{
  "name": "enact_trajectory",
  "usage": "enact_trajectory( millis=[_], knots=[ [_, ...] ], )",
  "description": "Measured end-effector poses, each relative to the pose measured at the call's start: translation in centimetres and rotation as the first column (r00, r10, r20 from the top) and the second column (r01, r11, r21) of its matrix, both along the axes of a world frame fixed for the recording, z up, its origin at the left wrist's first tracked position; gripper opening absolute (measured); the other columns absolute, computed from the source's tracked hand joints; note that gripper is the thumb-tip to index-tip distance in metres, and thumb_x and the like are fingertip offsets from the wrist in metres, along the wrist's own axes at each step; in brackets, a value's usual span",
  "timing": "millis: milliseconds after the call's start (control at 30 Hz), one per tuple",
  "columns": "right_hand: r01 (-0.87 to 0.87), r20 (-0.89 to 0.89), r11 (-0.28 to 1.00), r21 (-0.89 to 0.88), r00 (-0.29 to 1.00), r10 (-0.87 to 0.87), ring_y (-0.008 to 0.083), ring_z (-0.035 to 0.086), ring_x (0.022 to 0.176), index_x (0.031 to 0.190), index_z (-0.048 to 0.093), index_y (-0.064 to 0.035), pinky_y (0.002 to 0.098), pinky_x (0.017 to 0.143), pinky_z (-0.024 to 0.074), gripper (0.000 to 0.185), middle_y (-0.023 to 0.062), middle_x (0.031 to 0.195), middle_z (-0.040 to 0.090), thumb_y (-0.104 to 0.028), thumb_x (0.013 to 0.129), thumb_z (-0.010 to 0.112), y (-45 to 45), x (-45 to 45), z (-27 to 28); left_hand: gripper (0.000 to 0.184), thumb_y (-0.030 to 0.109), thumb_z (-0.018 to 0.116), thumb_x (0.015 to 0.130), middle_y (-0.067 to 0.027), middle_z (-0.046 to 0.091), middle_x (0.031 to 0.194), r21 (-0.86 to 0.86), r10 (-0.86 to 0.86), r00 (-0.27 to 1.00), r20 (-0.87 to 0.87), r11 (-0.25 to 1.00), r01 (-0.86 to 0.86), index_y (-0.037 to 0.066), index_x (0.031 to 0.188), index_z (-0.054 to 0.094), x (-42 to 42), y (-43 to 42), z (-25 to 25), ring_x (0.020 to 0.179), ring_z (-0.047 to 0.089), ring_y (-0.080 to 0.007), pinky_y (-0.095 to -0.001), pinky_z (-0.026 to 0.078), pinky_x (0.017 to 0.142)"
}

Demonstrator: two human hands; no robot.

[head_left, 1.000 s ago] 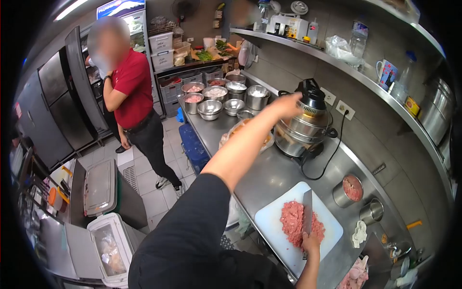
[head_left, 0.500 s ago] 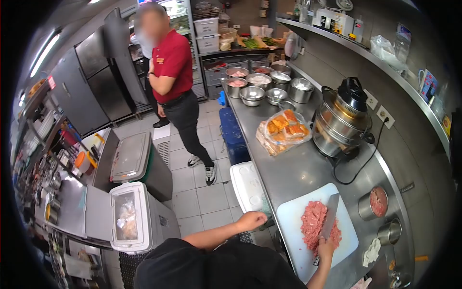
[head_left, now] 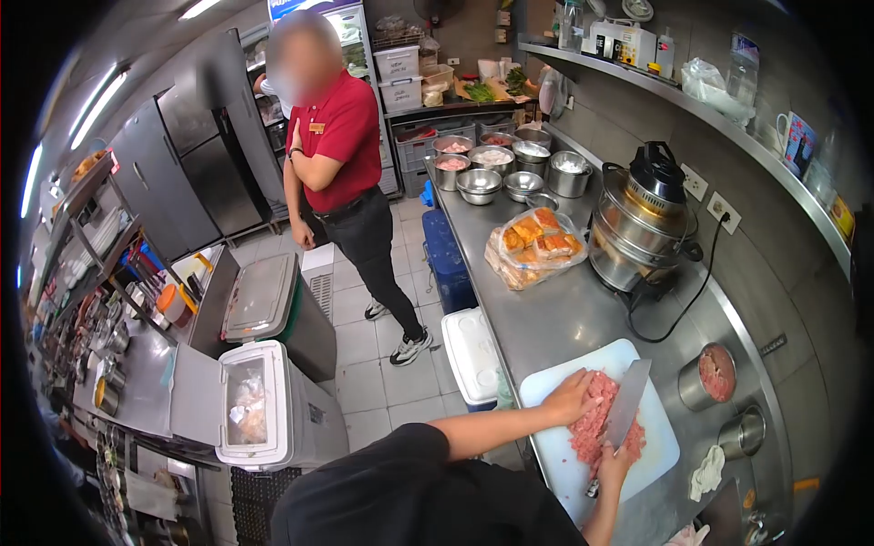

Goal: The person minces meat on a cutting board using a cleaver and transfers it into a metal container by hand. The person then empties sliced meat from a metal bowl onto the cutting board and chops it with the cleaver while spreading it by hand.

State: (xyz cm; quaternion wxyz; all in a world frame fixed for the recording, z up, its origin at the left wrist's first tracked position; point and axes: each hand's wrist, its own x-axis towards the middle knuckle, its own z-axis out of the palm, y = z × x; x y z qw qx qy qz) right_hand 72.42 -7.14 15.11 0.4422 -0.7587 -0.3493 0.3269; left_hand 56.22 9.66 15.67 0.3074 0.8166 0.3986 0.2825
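A white cutting board (head_left: 657, 448) lies on the steel counter, with a mound of minced meat (head_left: 592, 429) on it. My right hand (head_left: 614, 466) is closed around the handle of a large knife (head_left: 628, 400), whose wide blade lies over the meat and points away from me. To the left of the blade, my left hand (head_left: 570, 399) rests at the upper left edge of the meat, palm down with its fingers stretched out. Right of the board stands a steel pot of ground meat (head_left: 716, 374), and an empty steel pot (head_left: 743, 431) is below it.
Farther up the counter are a bag of orange food blocks (head_left: 539, 241), a round steel cooker (head_left: 637, 237) with a black cord, and several metal bowls (head_left: 479, 185). A person in a red shirt (head_left: 341, 136) stands left of the counter. An open cooler (head_left: 259, 409) is lower left.
My left hand has gone from above the cooker, down past the counter's edge, and onto the meat. My right hand still holds the knife. The person in red has turned more toward me.
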Motion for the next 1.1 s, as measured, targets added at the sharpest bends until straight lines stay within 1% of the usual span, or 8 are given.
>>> enact_trajectory(
  millis=[433,567,633,700,733,833,933,1100],
  knots=[
    [0.249,-0.186,0.966,0.067,0.954,-0.234,0.0175,0.044,0.034,0.098,0.054,-0.003,0.0335,0.032,0.0373,0.02,0.0046,0.054,0.046,-0.022,0.104,0.053,-4.5,1.6,3.5,0.072,0.033,0.062,0.098,-0.0299,0.032,0.161,0.096,-0.133,0.99,-0.041,0.986,0.136,-0.01,0.15,0.036,5.5,1.2,-1.8,0.151,0.029,-0.0441,-0.0471,0.023,0.127],
    [0.245,-0.213,0.97,0.006,0.948,-0.238,0.0132,0.043,0.036,0.119,0.064,-0.0039,0.0317,0.034,0.0374,0.027,0.0045,0.059,0.053,-0.025,0.102,0.06,-5.0,1.2,4.4,0.063,0.029,0.061,0.097,-0.0285,0.04,0.156,0.188,-0.324,0.945,-0.035,0.927,0.325,-0.002,0.149,0.044,5.9,3.9,-2.9,0.15,0.032,-0.0434,-0.05,0.023,0.127],
    [0.225,-0.036,0.972,-0.067,0.973,-0.228,0.0163,0.056,0.048,0.125,0.066,-0.0027,0.0328,0.047,0.0472,0.035,0.0084,0.072,0.065,-0.027,0.1,0.063,-4.9,0.6,6.0,0.061,0.034,0.061,0.098,-0.0265,0.045,0.154,0.17,-0.424,0.905,-0.029,0.89,0.423,0.004,0.149,0.047,6.5,4.2,-2.3,0.15,0.033,-0.0427,-0.0509,0.021,0.127],
    [0.242,0.162,0.967,-0.085,0.96,-0.226,0.0326,0.071,0.108,0.134,0.063,0.0001,0.0412,0.092,0.0539,0.048,0.0196,0.116,0.075,-0.03,0.097,0.066,-5.3,1.4,3.9,0.066,0.043,0.057,0.1,-0.0235,0.041,0.159,0.059,-0.526,0.849,-0.05,0.847,0.528,0.005,0.152,0.045,6.1,4.4,-1.2,0.153,0.029,-0.0401,-0.0488,0.016,0.128],
    [0.234,0.289,0.968,0.087,0.924,-0.249,0.0128,0.054,0.052,0.116,0.068,-0.0016,0.033,0.05,0.0434,0.032,0.0041,0.065,0.061,-0.027,0.097,0.068,-5.4,1.4,2.8,0.071,0.049,0.053,0.102,-0.0227,0.035,0.164,-0.011,-0.494,0.863,-0.104,0.869,0.495,0.005,0.155,0.042,6.0,4.4,-1.3,0.155,0.025,-0.0383,-0.0466,0.015,0.129],
    [0.212,0.189,0.974,-0.075,0.962,-0.195,0.0152,0.059,0.051,0.107,0.062,-0.0018,0.0344,0.05,0.0458,0.028,0.0059,0.063,0.062,-0.029,0.101,0.063,-4.2,-0.3,9.2,0.07,0.044,0.048,0.107,-0.0247,0.034,0.164,-0.044,-0.312,0.95,-0.003,0.949,0.312,-0.003,0.157,0.035,2.8,4.3,0.5,0.155,0.027,-0.0363,-0.0427,0.017,0.128],
    [0.175,0.245,0.963,-0.204,0.962,-0.122,0.0431,0.073,0.093,0.146,0.053,-0.003,0.0472,0.084,0.056,0.057,0.029,0.106,0.073,-0.034,0.099,0.061,-2.3,-0.9,13.1,0.058,0.034,0.049,0.108,-0.0255,0.041,0.159,0.036,-0.022,0.995,0.094,0.999,0.019,-0.004,0.152,0.043,-2.6,4.9,-1.7,0.15,0.036,-0.0386,-0.0451,0.028,0.124],
    [0.119,0.61,0.991,0.06,0.781,-0.13,0.0396,0.073,0.081,0.109,0.061,-0.001,0.0496,0.073,0.0553,0.03,0.0234,0.086,0.072,-0.03,0.104,0.054,3.3,-2.8,11.6,0.051,0.028,0.052,0.106,-0.0253,0.045,0.156,0.114,0.03,0.999,0.025,0.993,-0.032,-0.004,0.145,0.048,-6.5,4.6,-1.1,0.146,0.04,-0.0416,-0.0471,0.034,0.121]
  ],
)
